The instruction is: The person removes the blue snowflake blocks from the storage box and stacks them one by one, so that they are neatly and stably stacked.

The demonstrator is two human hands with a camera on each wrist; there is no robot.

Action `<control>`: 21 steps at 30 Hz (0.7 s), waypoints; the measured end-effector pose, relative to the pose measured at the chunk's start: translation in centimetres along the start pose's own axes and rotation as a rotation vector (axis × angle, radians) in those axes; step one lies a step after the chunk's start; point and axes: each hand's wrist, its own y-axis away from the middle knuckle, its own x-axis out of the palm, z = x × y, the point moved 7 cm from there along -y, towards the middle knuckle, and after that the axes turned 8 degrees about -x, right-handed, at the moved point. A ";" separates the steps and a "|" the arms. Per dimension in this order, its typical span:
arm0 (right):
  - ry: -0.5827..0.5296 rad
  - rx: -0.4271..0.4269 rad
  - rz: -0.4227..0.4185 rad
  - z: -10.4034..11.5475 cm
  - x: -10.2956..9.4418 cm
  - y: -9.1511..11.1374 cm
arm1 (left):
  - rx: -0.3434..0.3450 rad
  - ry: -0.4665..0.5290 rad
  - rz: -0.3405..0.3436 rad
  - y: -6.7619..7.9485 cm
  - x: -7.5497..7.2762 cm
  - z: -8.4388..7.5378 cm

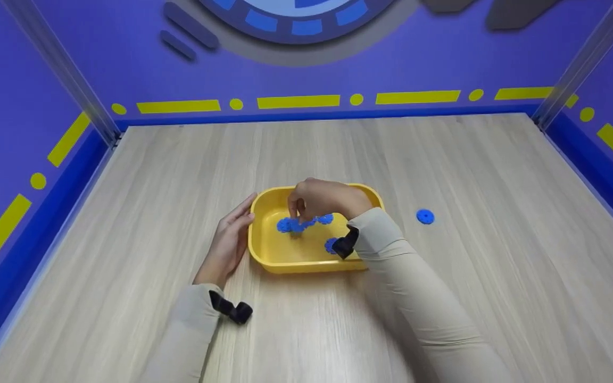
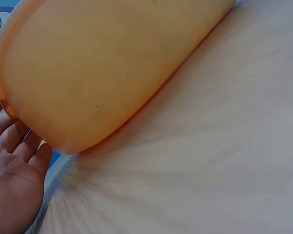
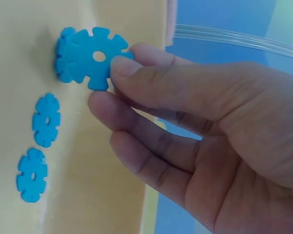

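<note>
My right hand (image 1: 321,198) reaches into a yellow plastic tub (image 1: 269,254). Between thumb and fingers it pinches a blue notched disc (image 3: 83,56) with a round hole in its middle. Another notched disc (image 3: 63,56) overlaps behind it in the right wrist view. Two similar discs, one (image 3: 47,119) above the other (image 3: 31,175) in that view, lie on the tub's floor. At the tub's left end, my left hand (image 1: 230,239) rests against the outer wall with its fingers extended, palm showing in the left wrist view.
A single blue disc (image 1: 425,216) lies on the wooden table (image 1: 498,255) to the right of the tub. Blue-purple panels (image 1: 306,80) with yellow marks enclose the table at the back and sides.
</note>
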 end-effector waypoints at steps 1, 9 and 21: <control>0.002 -0.006 -0.003 0.1 -0.2 0.1 | -0.002 0.003 -0.003 0.0 0.0 0.0; -0.027 -0.037 -0.067 0.2 -1.6 1.8 | 0.025 0.005 0.017 0.1 0.1 -0.1; -0.060 -0.061 -0.206 -0.8 -3.4 4.9 | 0.030 0.034 0.029 0.1 0.1 -0.1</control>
